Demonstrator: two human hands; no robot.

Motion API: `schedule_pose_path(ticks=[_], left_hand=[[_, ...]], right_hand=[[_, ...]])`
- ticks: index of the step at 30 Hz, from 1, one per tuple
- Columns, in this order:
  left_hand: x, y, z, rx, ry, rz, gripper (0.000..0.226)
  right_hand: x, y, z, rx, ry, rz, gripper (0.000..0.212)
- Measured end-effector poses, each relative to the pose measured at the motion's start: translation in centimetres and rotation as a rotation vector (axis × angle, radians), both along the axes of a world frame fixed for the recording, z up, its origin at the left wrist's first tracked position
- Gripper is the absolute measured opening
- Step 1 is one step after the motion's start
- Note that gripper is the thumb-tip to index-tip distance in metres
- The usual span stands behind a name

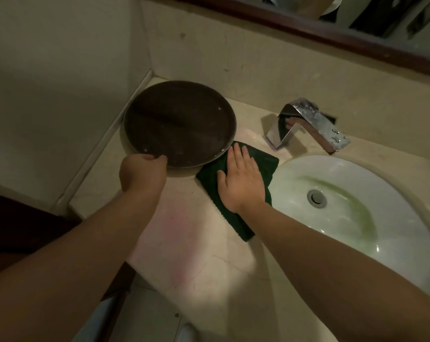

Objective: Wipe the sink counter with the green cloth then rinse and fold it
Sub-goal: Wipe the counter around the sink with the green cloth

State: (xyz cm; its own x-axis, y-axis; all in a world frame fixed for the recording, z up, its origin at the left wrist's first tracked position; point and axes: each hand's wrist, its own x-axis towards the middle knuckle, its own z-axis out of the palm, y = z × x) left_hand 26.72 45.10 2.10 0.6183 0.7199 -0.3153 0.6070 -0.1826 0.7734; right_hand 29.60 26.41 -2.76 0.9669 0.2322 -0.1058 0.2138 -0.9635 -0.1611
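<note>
The green cloth [259,161] lies flat on the beige sink counter [199,255], between a round dark tray [176,122] and the white basin [372,218]. My right hand [241,178] presses flat on the cloth with fingers spread, its fingertips close to the tray's edge. My left hand [142,172] grips the near rim of the tray, which looks slightly lifted at that side; one corner of the cloth reaches under it. A long end of the cloth trails toward the counter's front edge beneath my right wrist.
A chrome faucet [310,124] stands behind the basin, wet with droplets. The drain [316,198] sits mid-basin, with a greenish stain beside it. Walls close the counter at the left and back. A dark wooden mirror frame [307,28] runs above. Floor tiles show below the front edge.
</note>
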Motion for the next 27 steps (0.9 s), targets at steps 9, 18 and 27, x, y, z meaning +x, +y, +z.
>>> schedule_pose_path(ticks=[9,18,27], left_hand=[[2.7,1.1,-1.1,-0.457,0.074,0.189,0.027],[4.4,3.4,3.0,-0.558,0.123,0.011,0.022],[6.3,3.3,5.2,-0.606,0.167,-0.032,0.022]], right_hand=[[1.9,-0.4,-0.2,0.009,-0.041,-0.19,0.068],[9.8,-1.1,-0.1,-0.008,-0.073,-0.054,0.068],[9.6,2.8,1.1,0.068,-0.047,0.388,0.045]])
